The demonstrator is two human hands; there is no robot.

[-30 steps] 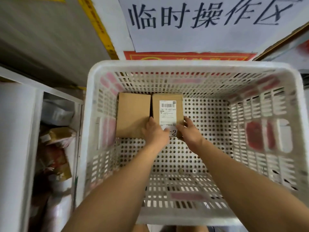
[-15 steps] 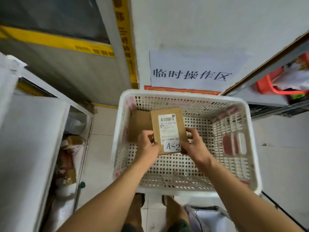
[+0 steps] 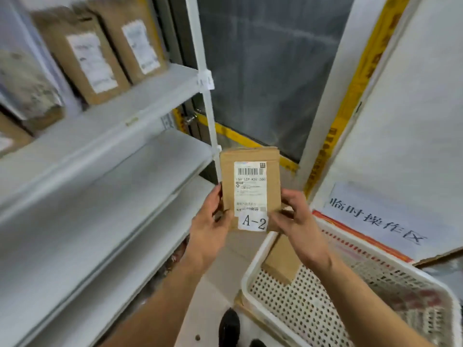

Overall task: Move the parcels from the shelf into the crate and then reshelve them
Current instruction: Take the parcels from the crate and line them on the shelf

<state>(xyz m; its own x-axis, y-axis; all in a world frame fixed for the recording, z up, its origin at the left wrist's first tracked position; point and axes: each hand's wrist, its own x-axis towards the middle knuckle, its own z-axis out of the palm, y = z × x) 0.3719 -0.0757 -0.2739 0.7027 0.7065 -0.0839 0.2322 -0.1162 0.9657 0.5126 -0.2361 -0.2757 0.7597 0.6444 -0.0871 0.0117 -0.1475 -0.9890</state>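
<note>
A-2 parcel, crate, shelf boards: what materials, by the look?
Parcel: brown matte cardboard with a white paper label; seams show at the top. Crate: white moulded plastic, perforated throughout. Shelf boards: smooth white, likely painted metal; could be laminate.

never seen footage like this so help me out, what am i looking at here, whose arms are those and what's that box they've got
There is no machine here: a camera worn on a person's head looks down at their own two bare hands. The left hand and the right hand together hold a small cardboard parcel with a barcode label marked A-2. Lower right is a white perforated crate with another cardboard parcel inside. On the left stands a white shelf carrying more labelled parcels.
</note>
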